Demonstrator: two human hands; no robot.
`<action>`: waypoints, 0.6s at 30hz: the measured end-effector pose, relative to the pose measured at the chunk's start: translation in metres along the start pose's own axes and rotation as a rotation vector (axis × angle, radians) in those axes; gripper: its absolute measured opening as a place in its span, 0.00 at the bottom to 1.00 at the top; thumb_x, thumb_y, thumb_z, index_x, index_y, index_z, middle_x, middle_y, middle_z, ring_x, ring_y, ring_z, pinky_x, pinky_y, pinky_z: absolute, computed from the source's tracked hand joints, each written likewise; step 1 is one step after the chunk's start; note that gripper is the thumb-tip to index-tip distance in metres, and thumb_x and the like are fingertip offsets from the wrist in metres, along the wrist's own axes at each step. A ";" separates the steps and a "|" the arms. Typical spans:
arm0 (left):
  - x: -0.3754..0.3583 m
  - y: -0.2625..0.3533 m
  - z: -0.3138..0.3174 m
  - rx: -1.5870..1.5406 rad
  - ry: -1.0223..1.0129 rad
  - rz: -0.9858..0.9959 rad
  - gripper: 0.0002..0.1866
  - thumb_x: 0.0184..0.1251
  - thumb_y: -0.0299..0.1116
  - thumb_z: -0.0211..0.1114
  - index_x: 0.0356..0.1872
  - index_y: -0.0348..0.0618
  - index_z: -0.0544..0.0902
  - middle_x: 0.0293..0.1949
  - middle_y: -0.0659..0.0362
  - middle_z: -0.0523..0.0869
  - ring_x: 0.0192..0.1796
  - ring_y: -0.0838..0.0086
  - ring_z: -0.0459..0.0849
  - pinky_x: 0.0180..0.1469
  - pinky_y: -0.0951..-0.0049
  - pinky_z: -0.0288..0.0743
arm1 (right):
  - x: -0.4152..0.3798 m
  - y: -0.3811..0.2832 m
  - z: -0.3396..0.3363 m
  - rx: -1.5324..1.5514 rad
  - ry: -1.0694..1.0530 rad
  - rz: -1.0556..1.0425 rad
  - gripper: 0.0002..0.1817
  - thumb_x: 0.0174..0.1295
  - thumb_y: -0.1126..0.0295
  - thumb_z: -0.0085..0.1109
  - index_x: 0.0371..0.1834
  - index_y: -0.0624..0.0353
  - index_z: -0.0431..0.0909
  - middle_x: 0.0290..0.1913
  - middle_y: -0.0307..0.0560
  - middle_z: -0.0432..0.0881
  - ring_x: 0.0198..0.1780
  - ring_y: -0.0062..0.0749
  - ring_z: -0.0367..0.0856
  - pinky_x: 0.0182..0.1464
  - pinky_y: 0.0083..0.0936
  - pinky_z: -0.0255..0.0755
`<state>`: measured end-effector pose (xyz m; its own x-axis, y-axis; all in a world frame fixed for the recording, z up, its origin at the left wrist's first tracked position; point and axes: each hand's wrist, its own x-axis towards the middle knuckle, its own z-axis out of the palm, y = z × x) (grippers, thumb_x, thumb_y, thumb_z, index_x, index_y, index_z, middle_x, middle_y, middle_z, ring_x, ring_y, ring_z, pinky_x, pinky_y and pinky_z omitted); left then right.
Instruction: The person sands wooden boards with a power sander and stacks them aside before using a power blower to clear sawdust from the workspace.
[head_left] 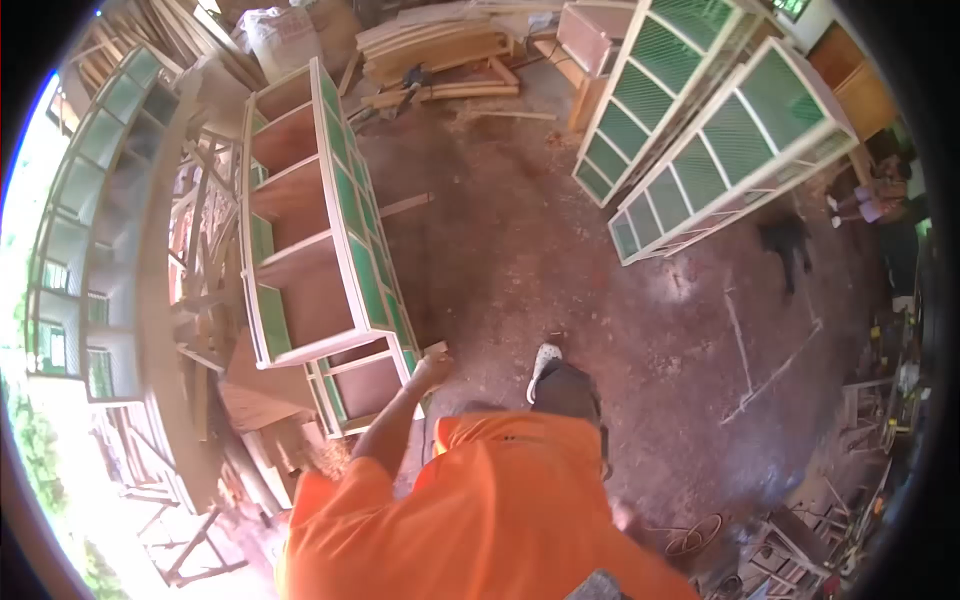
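Observation:
My left hand [432, 372] is stretched forward beside the near corner of a long wooden cabinet frame [350, 290]. Its fingers are closed around a small pale block [436, 348], whose kind is too small to tell. The frame has pale wooden edges, green panels and brown compartments. A lower, smaller framed section [360, 385] sits at its near end, just left of the hand. My right hand [622, 515] hangs low by my right side, blurred and partly hidden by the orange shirt, so its fingers do not show.
Two tall frames with green mesh panels [690, 165] stand at the back right. Stacked timber [435, 50] lies at the back. A dark dog-like shape [788, 245] and another person [880, 190] are on the right. Wood pieces and a coil [695, 535] lie lower right.

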<state>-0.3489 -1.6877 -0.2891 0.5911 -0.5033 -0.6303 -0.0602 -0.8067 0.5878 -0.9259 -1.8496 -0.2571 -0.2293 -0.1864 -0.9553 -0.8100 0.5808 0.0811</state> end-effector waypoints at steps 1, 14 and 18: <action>-0.006 -0.002 -0.003 0.059 -0.044 -0.139 0.16 0.64 0.41 0.58 0.37 0.38 0.84 0.39 0.47 0.87 0.46 0.55 0.85 0.48 0.55 0.77 | -0.004 -0.056 -0.037 0.003 0.044 -0.019 0.16 0.65 0.53 0.56 0.40 0.55 0.78 0.30 0.43 0.80 0.26 0.32 0.78 0.25 0.34 0.71; 0.159 -0.036 0.038 -0.104 -0.020 -0.543 0.15 0.66 0.41 0.56 0.41 0.42 0.85 0.41 0.47 0.86 0.44 0.55 0.85 0.46 0.58 0.78 | -0.080 -0.887 -0.137 -0.786 0.503 -1.056 0.22 0.56 0.57 0.64 0.46 0.64 0.81 0.46 0.60 0.84 0.50 0.54 0.82 0.52 0.41 0.75; 0.280 -0.007 -0.045 -0.006 -0.056 -0.442 0.13 0.66 0.40 0.58 0.40 0.44 0.85 0.38 0.51 0.86 0.41 0.59 0.86 0.43 0.60 0.78 | -0.126 -1.036 -0.045 -1.387 0.219 -1.093 0.24 0.53 0.60 0.63 0.51 0.64 0.79 0.50 0.62 0.82 0.54 0.54 0.80 0.57 0.40 0.72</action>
<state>-0.1465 -1.8087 -0.4467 0.5143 -0.1270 -0.8481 0.1927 -0.9466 0.2586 -0.0821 -2.4639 -0.2082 0.7071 -0.1517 -0.6907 -0.4190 -0.8767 -0.2364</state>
